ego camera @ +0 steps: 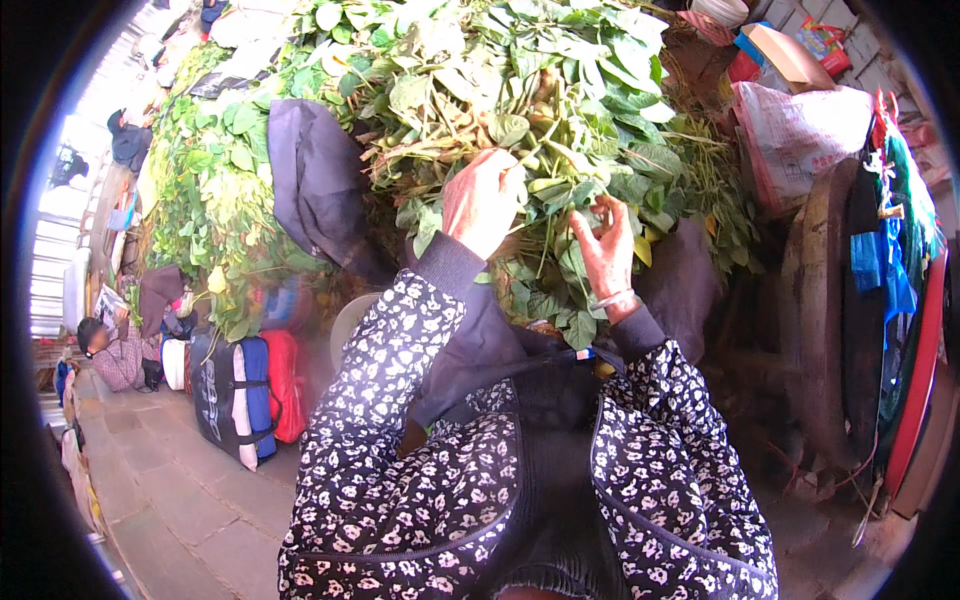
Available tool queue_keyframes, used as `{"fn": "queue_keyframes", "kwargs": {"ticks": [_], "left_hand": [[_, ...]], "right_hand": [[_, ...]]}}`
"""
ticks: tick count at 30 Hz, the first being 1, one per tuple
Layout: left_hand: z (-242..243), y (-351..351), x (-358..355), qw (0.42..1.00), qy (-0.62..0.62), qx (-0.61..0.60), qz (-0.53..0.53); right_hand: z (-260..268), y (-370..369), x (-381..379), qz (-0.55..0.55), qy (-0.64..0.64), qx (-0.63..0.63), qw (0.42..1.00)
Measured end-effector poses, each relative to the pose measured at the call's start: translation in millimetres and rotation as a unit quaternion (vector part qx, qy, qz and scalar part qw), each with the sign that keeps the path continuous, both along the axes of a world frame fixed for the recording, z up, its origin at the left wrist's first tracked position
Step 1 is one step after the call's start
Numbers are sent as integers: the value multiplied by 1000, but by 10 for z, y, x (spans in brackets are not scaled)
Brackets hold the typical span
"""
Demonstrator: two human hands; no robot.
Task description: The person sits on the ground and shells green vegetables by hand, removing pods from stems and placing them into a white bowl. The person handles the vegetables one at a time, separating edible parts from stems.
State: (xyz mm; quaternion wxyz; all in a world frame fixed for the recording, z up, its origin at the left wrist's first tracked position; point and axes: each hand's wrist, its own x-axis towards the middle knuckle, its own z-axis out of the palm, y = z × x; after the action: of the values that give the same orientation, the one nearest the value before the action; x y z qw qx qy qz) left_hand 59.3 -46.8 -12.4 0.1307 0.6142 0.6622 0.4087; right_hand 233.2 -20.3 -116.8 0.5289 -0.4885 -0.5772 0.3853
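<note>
A large heap of leafy bean plants [525,67] with green pods and brownish stems lies before me. My left hand [484,199] is at the near side of the heap, back turned up, its fingertips curled in among stems and pods; what they grip is hidden. To its right, my right hand [606,244] is half raised among the leaves, thumb and fingers bent towards each other beside a leafy stem. Whether it holds that stem cannot be told. Green pods [547,182] hang between the two hands. A bracelet is on my right wrist.
More leafy plants [217,150] lie at the left, beside a dark cloth [315,172]. A striped bag [236,397] stands on the paved floor, with a person [120,360] beyond it. At the right are a white printed sack [802,142] and a dark round-edged wooden object [817,300].
</note>
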Motion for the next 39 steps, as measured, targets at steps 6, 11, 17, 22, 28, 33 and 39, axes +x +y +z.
{"fn": "queue_keyframes", "kwargs": {"ticks": [6,11,17,22,28,33,39], "left_hand": [[129,-194,213,869,-469,-147,-59],[-290,-186,76,638,-739,-160,-147],[-356,-256,2,511,-825,-159,-183],[65,-345,143,457,-856,-179,-162],[-442,-410,87,392,-901,-106,-149],[-657,-433,77,484,-867,-109,-50],[-825,-473,-3,495,-857,-127,-65]], "right_hand": [[376,-72,20,62,152,-4,986],[509,-378,70,198,128,-166,957],[445,-506,31,204,185,-182,944],[746,-487,127,277,198,-272,900],[552,-537,181,344,206,-289,869],[498,-651,169,255,149,-196,935],[587,-660,138,217,-124,-12,968]]}}
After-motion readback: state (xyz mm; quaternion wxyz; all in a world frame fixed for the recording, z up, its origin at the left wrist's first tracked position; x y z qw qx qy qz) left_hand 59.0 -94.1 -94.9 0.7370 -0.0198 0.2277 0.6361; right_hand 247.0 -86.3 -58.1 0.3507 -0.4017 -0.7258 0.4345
